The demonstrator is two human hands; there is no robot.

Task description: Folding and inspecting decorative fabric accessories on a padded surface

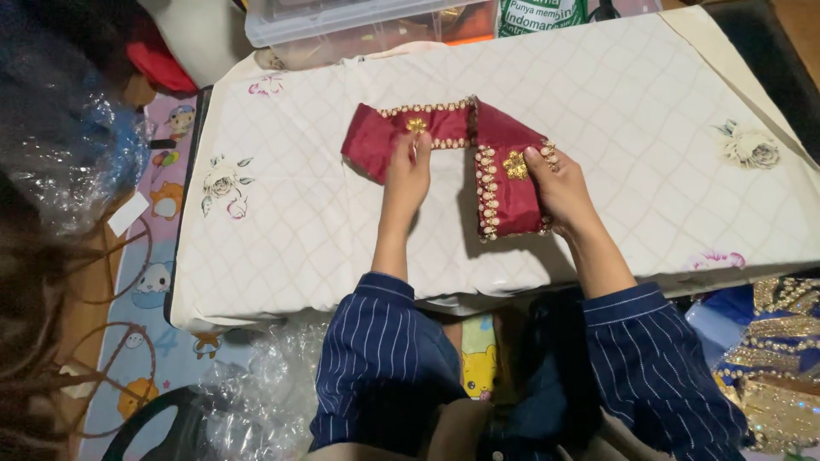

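Both hands press flat on maroon beaded garment (504, 183), left hand (407, 175), right hand (559, 183); soft, limp; grip plain cloth, avoiding beads.

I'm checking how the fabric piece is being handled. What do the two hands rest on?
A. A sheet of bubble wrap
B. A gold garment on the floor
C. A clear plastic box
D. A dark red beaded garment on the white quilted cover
D: the left hand and right hand both press on the dark red beaded garment, which lies on the white quilted cover.
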